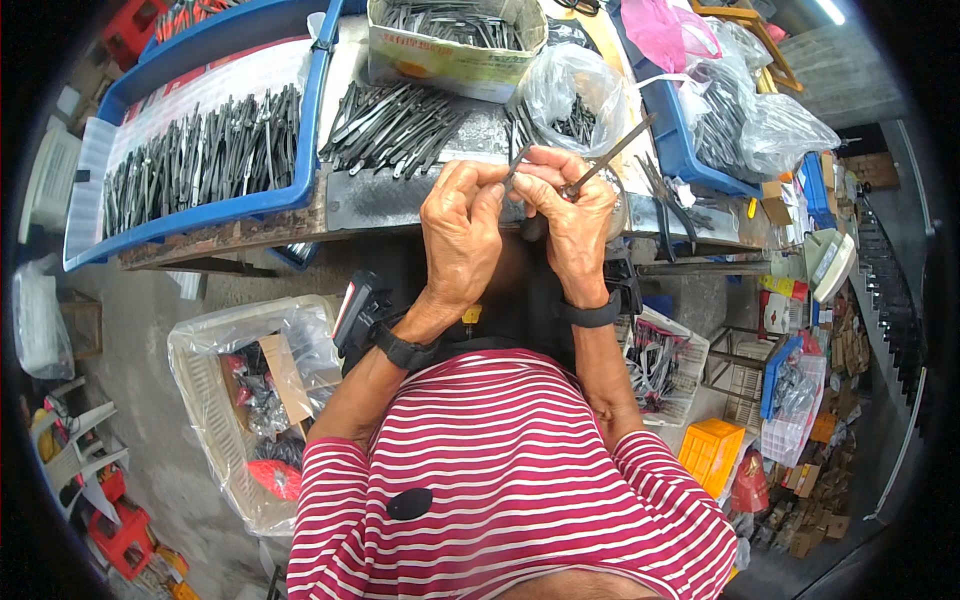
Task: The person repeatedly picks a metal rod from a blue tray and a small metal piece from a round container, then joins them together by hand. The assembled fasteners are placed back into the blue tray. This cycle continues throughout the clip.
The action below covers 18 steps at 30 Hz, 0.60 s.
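My left hand is closed in a pinch on a slim dark metal strip at the bench's front edge. The fingers of my right hand meet the strip from the other side. A longer dark rod-like tool is also gripped in my right hand, slanting up and to the right; its lower end is hidden by the fingers. Just beyond my left hand lies a pile of slim black metal pieces. A clear plastic bag with similar dark pieces sits beyond my right hand.
A blue tray of upright slim black pieces stands at left. At the back is an open carton of thin pieces. Dark pliers lie right, near another blue bin. Below the bench stand a plastic-lined crate and a white basket.
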Each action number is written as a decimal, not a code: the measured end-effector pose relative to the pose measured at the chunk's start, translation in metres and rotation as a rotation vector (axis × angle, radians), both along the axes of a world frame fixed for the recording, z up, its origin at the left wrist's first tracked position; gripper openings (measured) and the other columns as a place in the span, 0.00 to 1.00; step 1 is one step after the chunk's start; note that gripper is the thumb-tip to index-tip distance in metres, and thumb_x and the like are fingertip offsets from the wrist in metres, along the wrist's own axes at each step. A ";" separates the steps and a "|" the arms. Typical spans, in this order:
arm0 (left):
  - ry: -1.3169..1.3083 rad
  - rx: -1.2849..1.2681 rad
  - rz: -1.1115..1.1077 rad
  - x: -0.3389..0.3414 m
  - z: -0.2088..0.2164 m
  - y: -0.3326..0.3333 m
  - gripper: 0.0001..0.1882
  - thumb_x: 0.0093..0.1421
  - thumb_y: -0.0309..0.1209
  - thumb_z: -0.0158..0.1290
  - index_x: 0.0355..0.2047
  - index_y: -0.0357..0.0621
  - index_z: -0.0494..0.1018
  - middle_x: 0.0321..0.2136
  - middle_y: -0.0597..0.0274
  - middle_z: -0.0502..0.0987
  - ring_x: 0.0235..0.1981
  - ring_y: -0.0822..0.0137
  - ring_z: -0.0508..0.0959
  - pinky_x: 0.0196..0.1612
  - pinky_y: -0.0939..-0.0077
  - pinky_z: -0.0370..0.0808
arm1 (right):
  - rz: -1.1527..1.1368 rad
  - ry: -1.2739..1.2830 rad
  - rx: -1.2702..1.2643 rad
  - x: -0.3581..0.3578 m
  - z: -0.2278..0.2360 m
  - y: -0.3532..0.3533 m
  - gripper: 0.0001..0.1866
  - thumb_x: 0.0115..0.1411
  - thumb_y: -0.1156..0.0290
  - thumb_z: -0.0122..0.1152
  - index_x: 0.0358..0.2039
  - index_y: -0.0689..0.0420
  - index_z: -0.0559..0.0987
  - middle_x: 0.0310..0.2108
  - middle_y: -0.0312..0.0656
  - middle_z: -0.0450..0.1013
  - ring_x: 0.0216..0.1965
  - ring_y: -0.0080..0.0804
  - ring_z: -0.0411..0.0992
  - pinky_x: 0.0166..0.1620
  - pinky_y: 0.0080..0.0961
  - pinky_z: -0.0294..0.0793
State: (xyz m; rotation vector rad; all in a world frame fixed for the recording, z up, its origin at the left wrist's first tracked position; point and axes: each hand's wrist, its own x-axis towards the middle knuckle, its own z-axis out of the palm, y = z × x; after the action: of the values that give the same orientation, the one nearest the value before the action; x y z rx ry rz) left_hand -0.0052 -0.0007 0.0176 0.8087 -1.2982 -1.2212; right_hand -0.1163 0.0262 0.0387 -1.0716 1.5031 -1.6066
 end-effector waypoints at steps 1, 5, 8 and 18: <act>0.039 0.030 -0.010 -0.001 0.000 0.000 0.07 0.51 0.14 0.46 0.30 0.33 0.71 0.25 0.60 0.70 0.28 0.71 0.73 0.31 0.79 0.70 | -0.004 0.020 -0.006 0.001 0.000 0.000 0.15 0.51 0.75 0.63 0.38 0.67 0.75 0.28 0.42 0.76 0.25 0.21 0.73 0.25 0.13 0.70; 0.090 0.082 -0.034 -0.002 -0.001 0.001 0.06 0.53 0.15 0.46 0.31 0.32 0.71 0.26 0.61 0.71 0.28 0.73 0.73 0.31 0.81 0.70 | -0.026 0.063 -0.030 0.007 -0.003 0.000 0.14 0.53 0.75 0.61 0.39 0.67 0.74 0.28 0.42 0.76 0.25 0.21 0.73 0.25 0.12 0.69; 0.118 0.124 -0.066 0.000 0.000 0.001 0.05 0.54 0.16 0.45 0.31 0.33 0.71 0.26 0.65 0.71 0.25 0.77 0.71 0.28 0.85 0.68 | -0.019 0.045 -0.043 0.007 -0.004 0.000 0.14 0.53 0.75 0.60 0.40 0.67 0.74 0.29 0.42 0.76 0.25 0.20 0.73 0.24 0.12 0.69; 0.037 0.056 -0.049 0.004 -0.006 -0.005 0.06 0.55 0.16 0.47 0.33 0.34 0.71 0.23 0.70 0.68 0.20 0.83 0.64 0.22 0.89 0.62 | 0.035 -0.013 0.022 0.002 -0.003 -0.003 0.17 0.52 0.79 0.61 0.42 0.67 0.72 0.28 0.40 0.74 0.24 0.19 0.70 0.26 0.12 0.67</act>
State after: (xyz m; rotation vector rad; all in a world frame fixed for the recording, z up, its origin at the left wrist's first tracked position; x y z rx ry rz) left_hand -0.0010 -0.0052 0.0115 0.7948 -1.2653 -1.3105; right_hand -0.1139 0.0236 0.0361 -1.0677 1.4824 -1.5668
